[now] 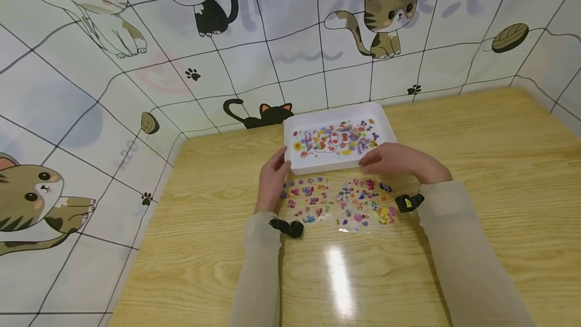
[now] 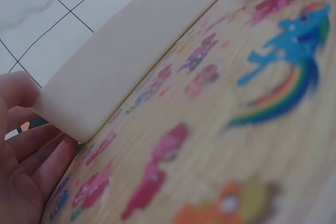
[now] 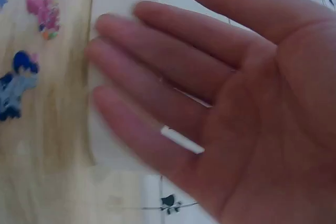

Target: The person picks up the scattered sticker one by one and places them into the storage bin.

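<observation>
White plastic makes the tray (image 1: pixel 327 166), which sits flat on the wooden counter (image 1: pixel 218 251), near the wall (image 1: pixel 297 79) with the cats. If it gets pulled toward the person, its bottom edge could ride over the two clear sticker sheets, the left sheet (image 1: pixel 310 201) and the right sheet (image 1: pixel 360 202), and bend them, because they lie close in front of it. If only one side goes up, the tray could tip, and any loose bits inside could slide out. The left hand (image 1: pixel 271 178) has its fingers bent around the tray's front left corner. The right hand (image 1: pixel 394 159) is by the front right part, its fingers nearly straight with small gaps, so it does not look like a firm hold; I can't tell if they touch the tray. The black wrist bands (image 1: pixel 410 203) are close to the sheets too, and one could catch a sheet and drag it.

The tray is low, with short walls and round corners. Inside is a jumble of bright pictures (image 1: pixel 340 138), with a pink and white face in the middle. I can't tell which are loose. The sheets are see-through and shiny, with lots of little ponies, and one blue pony (image 2: pixel 296 40) has a rainbow tail.
</observation>
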A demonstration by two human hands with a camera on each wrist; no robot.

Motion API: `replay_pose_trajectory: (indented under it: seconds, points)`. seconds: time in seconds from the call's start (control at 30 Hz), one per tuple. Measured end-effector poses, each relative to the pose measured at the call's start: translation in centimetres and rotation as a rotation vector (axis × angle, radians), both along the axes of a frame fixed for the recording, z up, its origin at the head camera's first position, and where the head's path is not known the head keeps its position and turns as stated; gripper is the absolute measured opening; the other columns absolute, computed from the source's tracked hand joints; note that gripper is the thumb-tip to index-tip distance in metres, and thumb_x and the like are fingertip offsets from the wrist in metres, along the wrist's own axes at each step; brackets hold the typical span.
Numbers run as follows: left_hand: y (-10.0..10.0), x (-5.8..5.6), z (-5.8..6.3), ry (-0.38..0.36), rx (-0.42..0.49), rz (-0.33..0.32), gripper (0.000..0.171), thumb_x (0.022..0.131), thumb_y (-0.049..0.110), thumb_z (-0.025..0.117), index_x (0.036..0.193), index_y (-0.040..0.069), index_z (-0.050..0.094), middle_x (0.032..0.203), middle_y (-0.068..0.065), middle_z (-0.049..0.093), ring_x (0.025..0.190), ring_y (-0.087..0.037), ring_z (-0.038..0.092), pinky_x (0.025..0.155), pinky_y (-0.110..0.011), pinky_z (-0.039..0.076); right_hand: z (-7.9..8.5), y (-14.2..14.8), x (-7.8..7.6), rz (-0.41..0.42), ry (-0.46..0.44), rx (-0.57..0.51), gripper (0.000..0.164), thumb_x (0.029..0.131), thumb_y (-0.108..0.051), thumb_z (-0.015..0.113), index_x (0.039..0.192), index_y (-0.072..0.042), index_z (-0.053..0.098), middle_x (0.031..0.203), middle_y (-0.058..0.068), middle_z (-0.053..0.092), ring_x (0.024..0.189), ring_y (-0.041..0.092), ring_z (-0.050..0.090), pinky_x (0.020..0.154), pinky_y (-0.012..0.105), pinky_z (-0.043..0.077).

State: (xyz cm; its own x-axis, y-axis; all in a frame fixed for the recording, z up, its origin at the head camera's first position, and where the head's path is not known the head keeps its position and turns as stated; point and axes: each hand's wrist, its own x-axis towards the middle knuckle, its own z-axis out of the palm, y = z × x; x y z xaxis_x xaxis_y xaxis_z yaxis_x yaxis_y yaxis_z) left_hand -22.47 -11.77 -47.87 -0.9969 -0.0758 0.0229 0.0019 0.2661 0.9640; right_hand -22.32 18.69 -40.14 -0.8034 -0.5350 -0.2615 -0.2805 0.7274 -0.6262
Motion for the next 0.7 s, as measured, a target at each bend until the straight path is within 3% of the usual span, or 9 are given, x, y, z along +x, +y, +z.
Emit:
replay_pose_trajectory:
  seconds: [0.13,0.33,0.7]
  points:
    - [0.0,0.0,0.0,0.003,-0.002,0.004,0.039,0.09,0.027,0.052,0.128,0.033,0.047,0.13,0.006,0.047,0.114,-0.007,0.045,0.095,-0.03,0.037,0.3,-1.0,0.6,0.068,0.007,0.046,0.047,0.086,-0.027,0.057,0.125,-0.001,0.051,0.121,0.015,0.054,0.111,0.032,0.048,0.092,0.049,0.036]
    - [0.0,0.1,0.1,0.002,0.005,0.008,0.04,0.09,0.027,0.052,0.128,0.033,0.047,0.13,0.006,0.046,0.115,-0.009,0.045,0.095,-0.031,0.037,0.4,-1.9,1.0,0.043,0.011,0.119,0.055,0.084,-0.026,0.061,0.129,0.0,0.045,0.126,0.017,0.049,0.116,0.034,0.042,0.094,0.05,0.032]
    - [0.0,0.1,0.3,0.002,0.004,0.019,0.041,0.089,0.027,0.053,0.129,0.031,0.047,0.13,0.005,0.047,0.114,-0.01,0.045,0.094,-0.029,0.037,0.0,-2.6,1.0,0.03,0.074,0.243,0.049,0.077,-0.023,0.069,0.119,-0.002,0.053,0.111,0.014,0.055,0.093,0.026,0.049,0.08,0.044,0.041]
